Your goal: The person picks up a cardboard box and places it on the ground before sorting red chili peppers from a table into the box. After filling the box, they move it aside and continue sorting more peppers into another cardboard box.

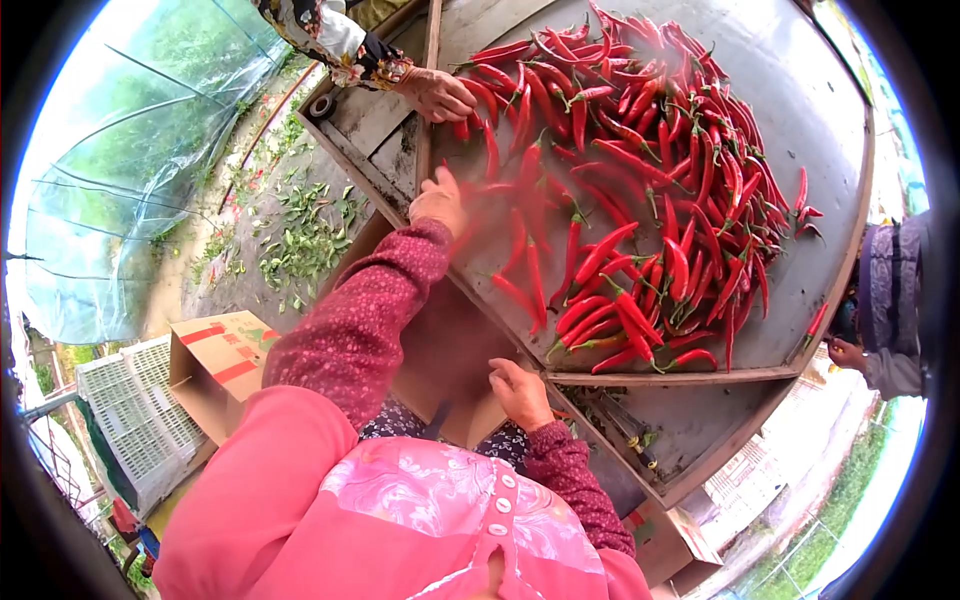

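My left hand [438,203] reaches over the tray's near left edge with its fingers stretched out. It is beside the loose red chili peppers [680,270], and no pepper shows in it. A lens haze blurs the space right of this hand. Below the tray's front corner, my right hand [520,393] is open and apparently bare, fingers pointing left over a cardboard box [445,370] between my knees. The peppers lie heaped on a grey metal tray [800,100] with a wooden rim, thinner toward my side.
Another person's hand [437,95] touches peppers at the upper left. A further person's hand [848,355] is at the right edge. At left stand an open carton [225,355] and a white plastic crate [140,405]. Green leaves [305,235] litter the ground.
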`<action>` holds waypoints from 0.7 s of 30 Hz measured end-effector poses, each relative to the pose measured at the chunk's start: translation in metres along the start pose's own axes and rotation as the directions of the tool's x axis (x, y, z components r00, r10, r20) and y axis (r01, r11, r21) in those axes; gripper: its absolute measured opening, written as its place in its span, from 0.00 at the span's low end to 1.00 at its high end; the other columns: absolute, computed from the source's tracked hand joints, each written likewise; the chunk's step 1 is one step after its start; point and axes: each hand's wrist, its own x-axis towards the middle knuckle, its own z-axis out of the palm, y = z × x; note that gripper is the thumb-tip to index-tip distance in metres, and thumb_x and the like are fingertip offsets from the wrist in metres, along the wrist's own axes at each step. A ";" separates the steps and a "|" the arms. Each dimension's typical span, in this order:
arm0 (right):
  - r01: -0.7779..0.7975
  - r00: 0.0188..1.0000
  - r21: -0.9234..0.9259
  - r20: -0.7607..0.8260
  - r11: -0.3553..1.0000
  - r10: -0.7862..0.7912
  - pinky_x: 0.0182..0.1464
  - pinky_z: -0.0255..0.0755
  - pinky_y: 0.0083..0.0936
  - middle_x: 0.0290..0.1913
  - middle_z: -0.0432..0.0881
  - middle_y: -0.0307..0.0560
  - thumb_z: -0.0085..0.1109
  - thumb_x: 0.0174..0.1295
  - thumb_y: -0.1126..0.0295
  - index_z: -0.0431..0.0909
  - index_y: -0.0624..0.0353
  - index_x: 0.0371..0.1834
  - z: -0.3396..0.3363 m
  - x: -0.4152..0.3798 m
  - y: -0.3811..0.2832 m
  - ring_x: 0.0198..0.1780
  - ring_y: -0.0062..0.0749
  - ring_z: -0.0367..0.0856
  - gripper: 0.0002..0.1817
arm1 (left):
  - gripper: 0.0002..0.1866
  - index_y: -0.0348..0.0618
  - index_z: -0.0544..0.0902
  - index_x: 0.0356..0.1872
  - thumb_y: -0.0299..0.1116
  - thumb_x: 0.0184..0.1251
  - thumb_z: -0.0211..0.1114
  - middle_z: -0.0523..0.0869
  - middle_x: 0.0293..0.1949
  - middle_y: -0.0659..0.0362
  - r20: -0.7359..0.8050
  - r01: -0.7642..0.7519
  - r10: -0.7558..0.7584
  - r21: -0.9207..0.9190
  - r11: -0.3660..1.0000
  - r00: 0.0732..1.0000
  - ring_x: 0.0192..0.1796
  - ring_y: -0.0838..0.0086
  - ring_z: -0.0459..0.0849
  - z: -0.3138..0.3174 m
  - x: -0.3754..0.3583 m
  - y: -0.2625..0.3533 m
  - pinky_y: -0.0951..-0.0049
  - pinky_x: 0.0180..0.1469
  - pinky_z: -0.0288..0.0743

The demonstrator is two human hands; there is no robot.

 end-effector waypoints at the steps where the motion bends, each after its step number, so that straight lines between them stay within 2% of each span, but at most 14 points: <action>1: 0.002 1.000 0.009 -0.004 1.000 -0.002 0.37 0.74 0.25 0.31 0.82 0.48 0.56 0.57 0.71 0.75 0.57 0.48 0.000 0.000 0.002 0.33 0.35 0.82 0.15 | 0.33 0.39 0.60 0.56 0.36 0.49 0.63 0.76 0.45 0.41 0.051 -0.030 0.031 -0.010 0.999 0.998 0.47 0.49 0.78 0.002 -0.005 -0.003 0.58 0.50 0.73; 2: -0.003 1.000 -0.002 0.011 1.000 0.003 0.37 0.74 0.25 0.32 0.82 0.48 0.56 0.57 0.71 0.75 0.57 0.48 0.001 0.000 0.003 0.33 0.34 0.82 0.15 | 0.29 0.39 0.63 0.52 0.35 0.48 0.63 0.75 0.45 0.40 0.103 -0.058 0.060 -0.022 0.998 0.993 0.46 0.49 0.78 0.005 -0.013 -0.007 0.57 0.49 0.73; 4: -0.009 1.000 -0.007 0.026 1.000 0.009 0.37 0.74 0.24 0.32 0.83 0.48 0.56 0.57 0.71 0.75 0.57 0.48 0.001 0.000 0.003 0.33 0.33 0.82 0.15 | 0.24 0.38 0.66 0.47 0.35 0.48 0.61 0.75 0.44 0.42 0.098 -0.064 0.073 -0.087 0.994 0.993 0.43 0.48 0.79 0.021 -0.041 -0.024 0.55 0.47 0.74; 6: -0.039 0.999 0.038 0.040 0.999 0.037 0.38 0.74 0.24 0.33 0.83 0.48 0.56 0.57 0.71 0.74 0.57 0.49 0.001 0.001 -0.001 0.34 0.32 0.82 0.15 | 0.23 0.39 0.67 0.46 0.37 0.49 0.60 0.75 0.42 0.42 0.085 -0.260 0.267 -0.082 0.962 0.960 0.41 0.48 0.79 0.029 -0.069 -0.047 0.55 0.46 0.74; 8: -0.030 0.999 0.056 0.039 0.998 0.028 0.39 0.74 0.24 0.33 0.83 0.48 0.57 0.57 0.71 0.74 0.57 0.49 0.000 0.002 -0.002 0.34 0.32 0.82 0.15 | 0.25 0.40 0.67 0.47 0.41 0.49 0.62 0.74 0.42 0.43 0.243 -0.389 0.385 -0.033 0.921 0.890 0.40 0.48 0.79 0.030 -0.092 -0.063 0.56 0.44 0.74; 9: -0.020 0.999 0.069 0.038 0.997 0.017 0.39 0.74 0.24 0.34 0.83 0.48 0.57 0.57 0.71 0.74 0.57 0.49 -0.001 0.002 -0.003 0.35 0.32 0.82 0.15 | 0.24 0.40 0.72 0.44 0.44 0.49 0.64 0.76 0.39 0.45 0.290 -0.458 0.439 -0.001 0.889 0.851 0.39 0.51 0.79 0.025 -0.099 -0.068 0.58 0.42 0.74; 10: -0.021 0.999 0.071 0.039 0.997 0.019 0.39 0.74 0.24 0.34 0.83 0.48 0.57 0.57 0.71 0.74 0.57 0.49 -0.001 0.002 -0.003 0.35 0.32 0.82 0.15 | 0.24 0.40 0.72 0.44 0.44 0.49 0.64 0.76 0.39 0.45 0.292 -0.458 0.438 0.000 0.889 0.850 0.39 0.51 0.79 0.022 -0.095 -0.066 0.58 0.42 0.74; 12: -0.019 0.999 0.092 0.030 0.996 0.016 0.39 0.74 0.23 0.33 0.82 0.48 0.57 0.57 0.72 0.74 0.57 0.49 -0.002 0.002 -0.004 0.35 0.30 0.82 0.15 | 0.20 0.39 0.76 0.37 0.45 0.51 0.64 0.78 0.35 0.49 -0.009 -0.481 0.485 -0.152 0.864 0.874 0.39 0.53 0.79 0.011 -0.071 -0.059 0.61 0.41 0.73; 13: -0.018 0.999 0.092 0.031 0.996 0.015 0.39 0.74 0.23 0.33 0.82 0.48 0.57 0.57 0.72 0.74 0.57 0.49 -0.001 0.002 -0.005 0.35 0.30 0.82 0.15 | 0.15 0.39 0.77 0.32 0.42 0.55 0.61 0.79 0.32 0.50 -0.156 -0.526 0.503 -0.199 0.827 0.850 0.38 0.55 0.79 0.009 -0.051 -0.049 0.62 0.41 0.73; 15: -0.029 0.999 0.130 0.040 0.991 0.024 0.39 0.74 0.32 0.33 0.82 0.50 0.56 0.56 0.70 0.74 0.55 0.48 -0.003 0.001 -0.007 0.36 0.43 0.81 0.15 | 0.10 0.39 0.77 0.34 0.35 0.57 0.60 0.79 0.34 0.50 -0.185 -0.562 0.533 -0.186 0.806 0.826 0.38 0.55 0.79 -0.013 -0.021 -0.017 0.63 0.39 0.73; 16: -0.030 0.999 0.124 0.038 0.992 0.025 0.39 0.74 0.32 0.33 0.82 0.50 0.56 0.56 0.70 0.74 0.55 0.48 -0.003 0.000 -0.008 0.36 0.43 0.81 0.15 | 0.09 0.40 0.77 0.35 0.33 0.57 0.60 0.79 0.34 0.51 -0.259 -0.572 0.519 -0.206 0.794 0.814 0.38 0.56 0.79 -0.017 -0.010 0.001 0.63 0.40 0.73; 18: -0.019 1.000 0.171 0.024 0.985 0.015 0.38 0.74 0.31 0.33 0.82 0.50 0.56 0.56 0.70 0.74 0.55 0.48 0.000 -0.001 -0.010 0.35 0.42 0.81 0.15 | 0.10 0.41 0.78 0.37 0.34 0.56 0.61 0.79 0.35 0.52 -0.224 -0.545 0.504 -0.194 0.816 0.834 0.39 0.55 0.79 -0.005 0.022 0.022 0.62 0.42 0.74; 20: -0.019 1.000 0.185 0.007 0.982 0.018 0.38 0.74 0.30 0.33 0.82 0.49 0.55 0.56 0.70 0.74 0.55 0.48 0.002 -0.005 -0.012 0.35 0.42 0.81 0.15 | 0.10 0.43 0.78 0.38 0.34 0.56 0.58 0.80 0.36 0.50 -0.203 -0.472 0.451 -0.070 0.879 0.869 0.40 0.54 0.79 0.010 0.040 0.037 0.60 0.43 0.74; 21: -0.007 1.000 0.184 0.006 0.983 0.007 0.38 0.74 0.30 0.33 0.82 0.49 0.55 0.57 0.70 0.74 0.55 0.48 0.002 -0.006 -0.013 0.36 0.42 0.81 0.15 | 0.10 0.44 0.78 0.38 0.33 0.56 0.56 0.81 0.36 0.49 -0.133 -0.420 0.413 -0.029 0.907 0.901 0.41 0.54 0.79 0.011 0.049 0.042 0.59 0.44 0.73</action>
